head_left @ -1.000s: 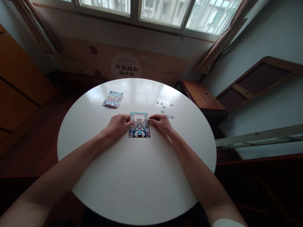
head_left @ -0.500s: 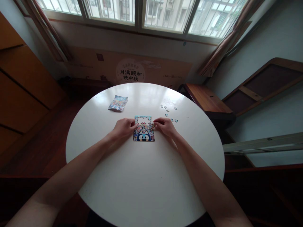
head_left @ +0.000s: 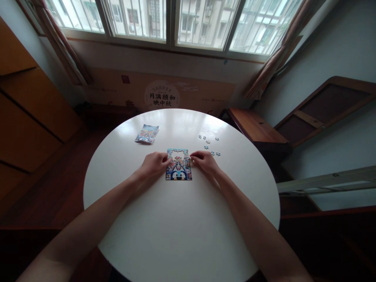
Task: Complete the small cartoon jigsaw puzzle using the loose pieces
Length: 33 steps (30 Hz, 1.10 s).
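A partly assembled jigsaw puzzle [head_left: 179,174] lies flat on the round white table [head_left: 182,219]. It shows a colourful picture with a blue cartoon face along the near edge, and a white gap is visible in its upper middle. At the puzzle's left edge, my left hand [head_left: 155,162] is closed, fingers curled and thumb against the border. My right hand [head_left: 205,161] pinches at the upper right edge, thumb and forefinger together. Whether a loose piece sits between those fingertips is too small to tell. Several loose puzzle pieces [head_left: 206,147] lie beyond my right hand.
A crumpled printed picture sheet or packet [head_left: 147,134] rests at the table's back left. Behind the table, a long printed cardboard panel [head_left: 135,88] stands under the window. To the right is a brown wooden side table [head_left: 255,127].
The camera view has tipped slightly upward, so everything sits a little lower. Both hands stay at the puzzle's sides, with only slight movement of the right fingers.
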Each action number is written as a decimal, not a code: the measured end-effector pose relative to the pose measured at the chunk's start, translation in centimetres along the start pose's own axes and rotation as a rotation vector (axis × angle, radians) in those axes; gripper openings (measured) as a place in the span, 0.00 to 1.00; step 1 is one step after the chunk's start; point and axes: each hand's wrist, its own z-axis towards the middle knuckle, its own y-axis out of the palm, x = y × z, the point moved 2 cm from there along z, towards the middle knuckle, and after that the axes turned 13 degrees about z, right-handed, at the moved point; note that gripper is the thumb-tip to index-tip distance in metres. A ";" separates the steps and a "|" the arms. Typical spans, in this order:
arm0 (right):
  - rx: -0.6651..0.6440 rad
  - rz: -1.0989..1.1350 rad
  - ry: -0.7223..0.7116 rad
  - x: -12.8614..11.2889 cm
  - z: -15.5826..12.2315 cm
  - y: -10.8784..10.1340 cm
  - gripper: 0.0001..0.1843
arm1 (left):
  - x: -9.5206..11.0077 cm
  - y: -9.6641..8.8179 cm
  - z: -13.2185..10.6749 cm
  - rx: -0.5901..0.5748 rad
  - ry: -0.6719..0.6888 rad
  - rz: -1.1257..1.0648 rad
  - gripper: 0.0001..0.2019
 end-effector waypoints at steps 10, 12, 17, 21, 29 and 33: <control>-0.003 0.011 -0.017 0.2 0.1 0.0 0.06 | 0.0 -0.1 0.0 -0.007 0.002 -0.011 0.19; -0.005 0.011 -0.018 0.2 0.1 0.0 0.07 | 0.1 -0.2 0.0 -0.010 0.001 -0.008 0.19; -0.009 0.020 -0.022 0.4 0.0 0.0 0.07 | 0.2 -0.3 -0.1 -0.018 -0.013 0.005 0.19; 0.035 0.055 -0.050 0.7 0.2 -0.2 0.12 | 0.1 -0.2 0.0 -0.016 -0.012 0.013 0.20; 0.103 0.140 -0.081 1.1 0.6 -0.8 0.14 | -0.1 0.2 0.0 -0.006 0.001 0.014 0.20; 0.116 0.173 -0.039 1.3 0.5 -0.7 0.16 | 0.0 0.1 0.0 -0.008 0.003 0.013 0.20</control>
